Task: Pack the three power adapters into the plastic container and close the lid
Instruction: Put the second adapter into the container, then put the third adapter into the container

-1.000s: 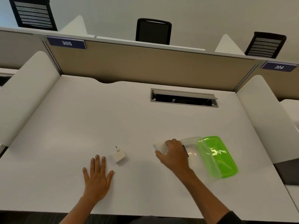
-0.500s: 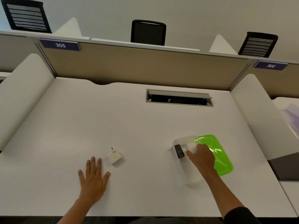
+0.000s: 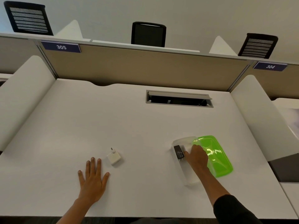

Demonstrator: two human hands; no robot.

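The right grip [image 3: 196, 156] reaches down into the clear plastic container [image 3: 189, 173], fingers curled over something pale; whether they are clamped on an adapter or already loosening cannot be told, since the hand hides what lies under it. Touching its fingertips on the left side, inside the container, lies a black adapter [image 3: 179, 153]. Just beyond the grip to the right, the green lid [image 3: 216, 156] lies flat on the table [image 3: 145, 126], tucked against the container's far wall. Well to the left of this grip, the white adapter [image 3: 114, 157] sits on the table with its prongs pointing away, just beside the fingertips of the left grip [image 3: 92, 180], which rests flat and spread, holding nothing.

The likely trouble: the container is light and unbraced, so withdrawing the right grip could drag or tip it. A badly laid adapter with prongs up may also keep the lid from seating.
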